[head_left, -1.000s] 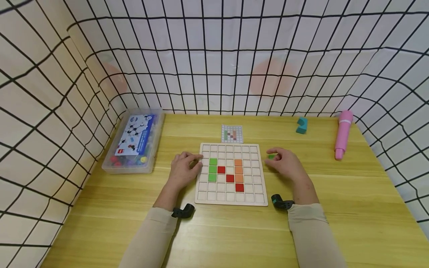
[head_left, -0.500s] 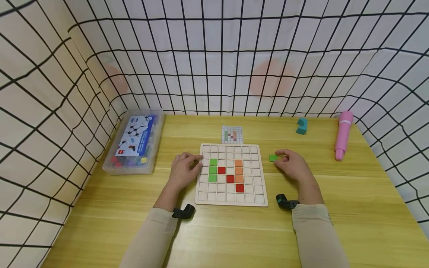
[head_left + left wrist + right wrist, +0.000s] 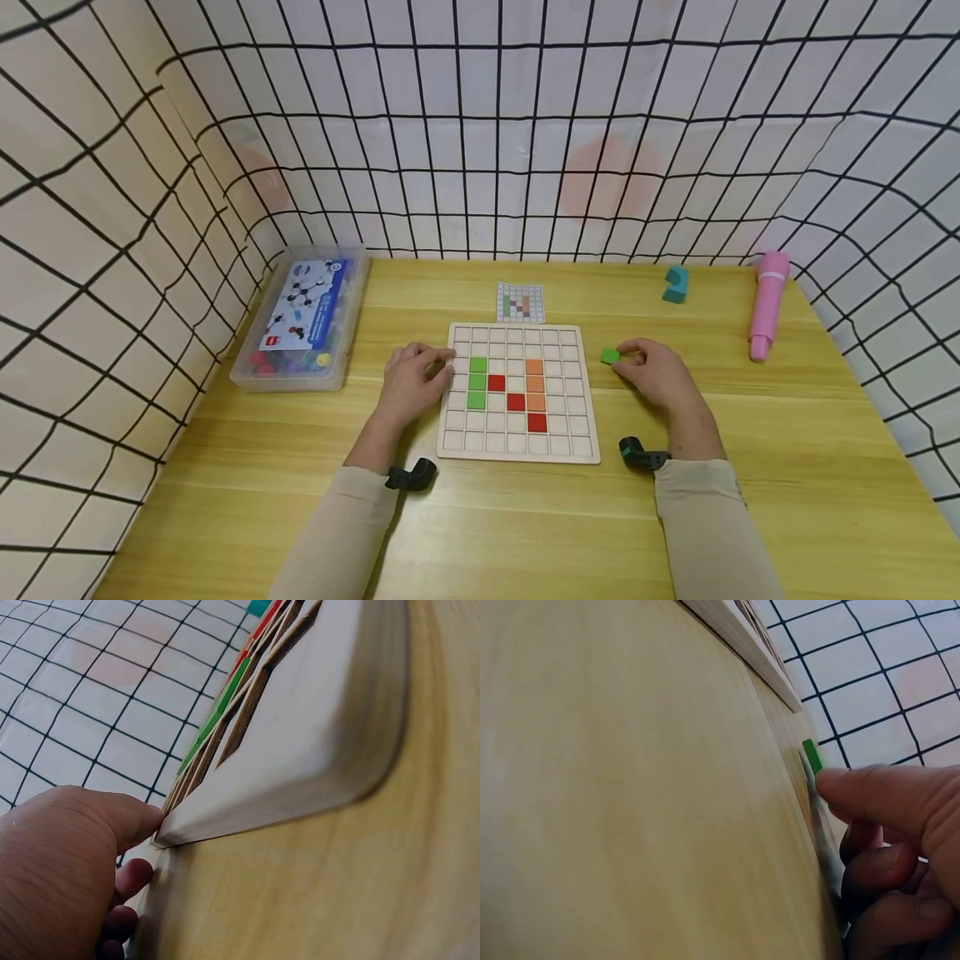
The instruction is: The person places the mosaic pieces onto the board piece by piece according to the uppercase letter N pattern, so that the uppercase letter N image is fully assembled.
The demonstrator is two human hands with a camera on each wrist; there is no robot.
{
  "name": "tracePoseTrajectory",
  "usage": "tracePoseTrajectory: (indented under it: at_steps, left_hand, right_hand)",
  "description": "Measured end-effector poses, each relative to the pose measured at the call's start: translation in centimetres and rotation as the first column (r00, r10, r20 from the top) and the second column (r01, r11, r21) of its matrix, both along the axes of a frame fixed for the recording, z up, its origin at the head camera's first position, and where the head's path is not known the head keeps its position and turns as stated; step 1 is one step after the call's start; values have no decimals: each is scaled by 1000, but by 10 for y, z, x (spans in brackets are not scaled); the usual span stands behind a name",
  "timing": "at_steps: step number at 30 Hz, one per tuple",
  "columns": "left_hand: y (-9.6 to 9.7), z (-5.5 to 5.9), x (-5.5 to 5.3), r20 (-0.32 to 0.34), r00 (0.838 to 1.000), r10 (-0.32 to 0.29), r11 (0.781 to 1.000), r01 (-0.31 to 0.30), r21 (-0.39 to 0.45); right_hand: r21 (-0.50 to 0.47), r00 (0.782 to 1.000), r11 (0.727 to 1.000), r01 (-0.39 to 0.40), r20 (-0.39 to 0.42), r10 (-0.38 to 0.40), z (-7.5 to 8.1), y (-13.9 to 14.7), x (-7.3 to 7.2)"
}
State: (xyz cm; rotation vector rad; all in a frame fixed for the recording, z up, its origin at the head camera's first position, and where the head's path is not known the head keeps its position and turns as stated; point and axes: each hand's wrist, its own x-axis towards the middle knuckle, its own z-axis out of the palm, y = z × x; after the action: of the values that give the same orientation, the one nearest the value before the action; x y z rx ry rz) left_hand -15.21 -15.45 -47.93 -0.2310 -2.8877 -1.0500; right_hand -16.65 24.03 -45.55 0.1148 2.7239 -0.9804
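Note:
A square wooden grid board lies on the table between the hands. In its cells sit a column of green tiles, a column of orange tiles and three red tiles on a diagonal. The left hand touches the board's left edge with thumb and forefinger; the left wrist view shows the thumb against that edge. Right of the board, the right hand pinches a loose green tile at one side. In the right wrist view this tile sticks out beyond the thumb, tilted.
Behind the board lies a small printed card with a coloured grid pattern. A clear plastic box of coloured pieces stands at the left. A teal block and a pink marker-like object lie at the back right.
The right hand has shifted a little to the right, showing more of the green tile. The tile lay flat half a second ago and is now turned and tilted. The left hand stays put.

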Motion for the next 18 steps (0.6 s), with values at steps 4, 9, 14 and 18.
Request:
tracePoseTrajectory:
  at_steps: [4,9,14,18]
  left_hand:
    - [1,1,1,-1,1000,-1,1000,1,8]
    - [1,1,0,7,1000,3,1000,-3,5]
    - [1,1,0,13,1000,11,1000,-11,3]
    - [1,1,1,13,1000,11,1000,-11,4]
  right_hand:
    - [-3,1000,1000,-7,-2,7,3,-1,1]
    - [-18,1000,1000,-22,-21,22,10,-8,4]
    - [-72,999,996,-47,-25,45,18,-20,7]
    - [-119,997,990,-70,-23,68,24,-32,8]
